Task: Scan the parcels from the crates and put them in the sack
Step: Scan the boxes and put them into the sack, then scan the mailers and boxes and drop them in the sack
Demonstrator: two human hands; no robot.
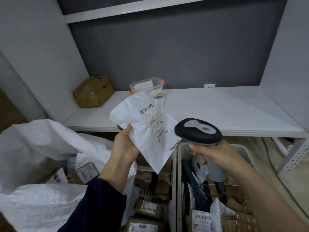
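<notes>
Left hand [124, 145]: thumb and fingers pinch the lower left edge of a white mailer parcel [143, 131], which is held up in the air, tilted, printed label towards the camera.

Right hand [217, 156]: closed round the grip of a handheld scanner [199, 131], whose head is just beside the parcel's right edge. Contact cannot be told.

White woven sack [33, 148]: open, left of the left forearm, with boxed parcels inside.

Light crate [175, 178]: below the right hand, holding parcels.

Table [217, 111] behind carries a cardboard box [93, 92] and a clear plastic container [147, 86].
</notes>
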